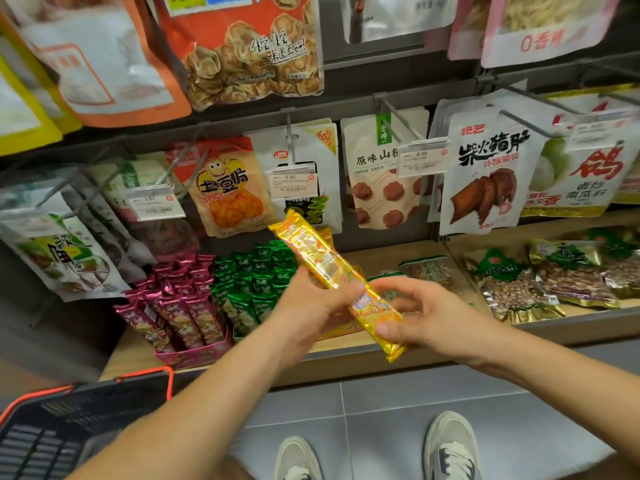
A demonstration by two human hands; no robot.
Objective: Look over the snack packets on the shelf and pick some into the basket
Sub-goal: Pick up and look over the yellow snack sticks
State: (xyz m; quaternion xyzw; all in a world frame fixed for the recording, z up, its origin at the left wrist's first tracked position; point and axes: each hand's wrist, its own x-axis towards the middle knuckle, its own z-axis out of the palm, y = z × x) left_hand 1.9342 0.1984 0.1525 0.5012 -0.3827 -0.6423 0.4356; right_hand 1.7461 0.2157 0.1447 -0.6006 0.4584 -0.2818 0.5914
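A long yellow snack packet (pixel 322 258) slants from upper left to lower right in front of the wooden shelf (pixel 363 355). My left hand (pixel 311 303) grips its middle from below, and my right hand (pixel 419 313) pinches its lower end between thumb and fingers. The dark basket (pixel 69 420) with an orange rim sits at the lower left, under my left forearm.
Pink packets (pixel 180 313) and green packets (pixel 249 282) stand in display boxes on the shelf. Bags of nuts (pixel 540 282) lie at the right. Hanging pouches (pixel 485 171) with price tags (pixel 294 181) fill the pegs above. Grey floor tiles and my shoes (pixel 450 448) are below.
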